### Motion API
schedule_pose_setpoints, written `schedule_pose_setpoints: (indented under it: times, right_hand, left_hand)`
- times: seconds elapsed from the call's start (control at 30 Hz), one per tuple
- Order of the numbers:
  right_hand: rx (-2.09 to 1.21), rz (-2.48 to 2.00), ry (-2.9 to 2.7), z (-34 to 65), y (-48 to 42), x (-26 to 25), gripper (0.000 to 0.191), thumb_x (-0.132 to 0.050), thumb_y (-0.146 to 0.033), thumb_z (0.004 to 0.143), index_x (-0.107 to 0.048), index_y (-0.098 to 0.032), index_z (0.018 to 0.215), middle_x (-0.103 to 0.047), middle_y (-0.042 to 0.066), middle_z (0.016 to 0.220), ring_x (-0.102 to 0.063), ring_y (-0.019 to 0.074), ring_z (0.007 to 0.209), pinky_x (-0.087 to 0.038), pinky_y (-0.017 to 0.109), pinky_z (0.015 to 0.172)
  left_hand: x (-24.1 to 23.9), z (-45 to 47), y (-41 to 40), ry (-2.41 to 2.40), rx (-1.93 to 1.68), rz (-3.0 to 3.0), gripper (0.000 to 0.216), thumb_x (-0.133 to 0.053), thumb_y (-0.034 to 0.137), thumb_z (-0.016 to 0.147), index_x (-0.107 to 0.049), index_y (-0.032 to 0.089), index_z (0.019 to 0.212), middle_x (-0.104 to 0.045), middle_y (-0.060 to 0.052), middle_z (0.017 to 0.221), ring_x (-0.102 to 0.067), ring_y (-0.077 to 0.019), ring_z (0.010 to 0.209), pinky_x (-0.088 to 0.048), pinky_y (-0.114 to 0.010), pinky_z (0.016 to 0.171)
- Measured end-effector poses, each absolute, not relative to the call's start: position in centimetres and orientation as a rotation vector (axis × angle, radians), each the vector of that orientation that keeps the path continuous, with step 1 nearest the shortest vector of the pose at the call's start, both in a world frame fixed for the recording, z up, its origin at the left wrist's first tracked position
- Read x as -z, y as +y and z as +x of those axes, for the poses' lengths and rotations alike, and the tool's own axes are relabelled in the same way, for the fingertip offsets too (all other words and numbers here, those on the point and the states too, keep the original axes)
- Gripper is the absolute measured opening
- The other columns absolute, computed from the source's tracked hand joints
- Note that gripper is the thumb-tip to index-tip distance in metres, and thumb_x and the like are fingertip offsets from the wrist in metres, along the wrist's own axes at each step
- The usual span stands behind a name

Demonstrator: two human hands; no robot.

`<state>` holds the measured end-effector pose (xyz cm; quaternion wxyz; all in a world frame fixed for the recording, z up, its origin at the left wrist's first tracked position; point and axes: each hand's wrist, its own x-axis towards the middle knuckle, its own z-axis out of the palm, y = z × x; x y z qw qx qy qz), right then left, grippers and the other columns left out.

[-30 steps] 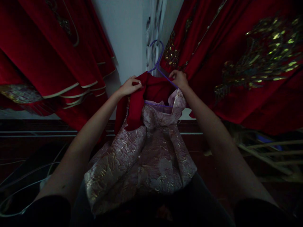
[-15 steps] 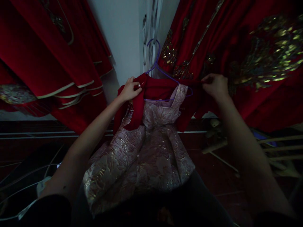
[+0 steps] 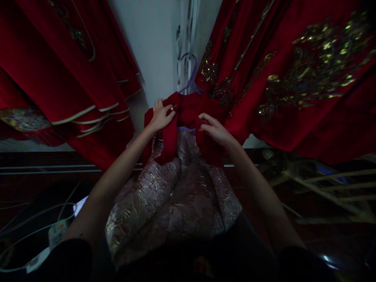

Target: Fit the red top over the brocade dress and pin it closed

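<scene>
Left hand (image 3: 161, 116) pinches red jacket (image 3: 169, 139); right hand (image 3: 216, 130) half-open, grip unclear; between them it already covers the dress (image 3: 190, 192), front unclosed.

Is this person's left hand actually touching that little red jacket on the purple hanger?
Touching. The head view shows it: the left hand lies right on the red jacket, near its upper front edge, with no gap visible.

Tight sides, gap in the middle

A gap is running between the left hand (image 3: 161, 117) and right hand (image 3: 214, 128), over the red jacket (image 3: 169, 143). Red hangings (image 3: 73, 66) are crowding the left, sequined cloth (image 3: 317, 74) the right. The purple hanger (image 3: 192, 81) is standing ahead, before white scrollwork (image 3: 189, 31); wooden slats (image 3: 326, 194) are cluttering the lower right.
</scene>
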<state>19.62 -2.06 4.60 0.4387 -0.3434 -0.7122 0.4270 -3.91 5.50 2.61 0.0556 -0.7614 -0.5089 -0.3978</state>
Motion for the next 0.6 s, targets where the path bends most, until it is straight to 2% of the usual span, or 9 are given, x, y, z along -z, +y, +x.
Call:
schedule_pose_setpoints:
  times: [0.13, 0.27, 0.37, 0.47, 0.6]
  right_hand:
    - [-0.981, -0.941, -1.67, 19.9, -2.2, -2.5, 0.019, -0.053, -0.02, 0.065, -0.044, -0.022, 0.082, -0.046, -0.005, 0.074, -0.047, 0.0094, 0.067, -0.041, 0.02, 0.059]
    - [-1.129, -1.009, -1.621, 19.2, -1.9, -0.3, 0.016, -0.051, -0.027, 0.069, -0.043, -0.022, 0.083, -0.047, -0.006, 0.07, -0.046, 0.0087, 0.055, -0.044, 0.021, 0.049]
    - [-1.064, -0.938, -1.654, 17.8, -1.5, 0.5, 0.014, -0.051, -0.027, 0.07, -0.042, -0.022, 0.079, -0.047, -0.006, 0.069, -0.046, 0.0073, 0.052, -0.043, 0.02, 0.046]
    - [-0.954, -0.915, -1.588, 16.7, -1.1, 1.1, 0.014, -0.05, -0.026, 0.07, -0.04, -0.023, 0.08, -0.044, -0.007, 0.069, -0.044, 0.0059, 0.05, -0.039, 0.018, 0.042]
    - [-0.945, -0.913, -1.486, 16.5, -0.9, 1.8, 0.017, -0.05, -0.027, 0.069, -0.038, -0.024, 0.081, -0.045, -0.006, 0.073, -0.045, 0.0063, 0.054, -0.044, 0.018, 0.046]
  left_hand:
    - [-0.7, -2.4, 2.7, -1.482, 1.326, -2.191, 0.017, -0.051, 0.028, 0.086, -0.064, 0.022, 0.095, -0.049, -0.012, 0.119, -0.039, -0.032, 0.12, -0.029, -0.052, 0.103]
    - [2.8, 0.6, -1.4, -1.449, 1.093, -2.348, 0.024, -0.051, 0.027, 0.086, -0.063, 0.022, 0.106, -0.053, -0.012, 0.11, -0.045, -0.0303, 0.108, -0.035, -0.049, 0.095]
    - [4.1, 2.2, -2.4, -1.477, 1.033, -2.407, 0.027, -0.051, 0.021, 0.083, -0.063, 0.021, 0.107, -0.056, -0.01, 0.105, -0.048, -0.0277, 0.104, -0.036, -0.046, 0.092]
    - [4.3, 2.5, -2.0, -1.48, 1.234, -2.425, 0.021, -0.052, 0.021, 0.083, -0.064, 0.021, 0.1, -0.058, -0.008, 0.103, -0.05, -0.0247, 0.102, -0.039, -0.041, 0.09]
    - [4.1, 1.9, -1.9, -1.45, 1.706, -2.364, 0.013, -0.052, 0.025, 0.085, -0.064, 0.02, 0.082, -0.061, -0.005, 0.09, -0.057, -0.0184, 0.087, -0.045, -0.032, 0.081]
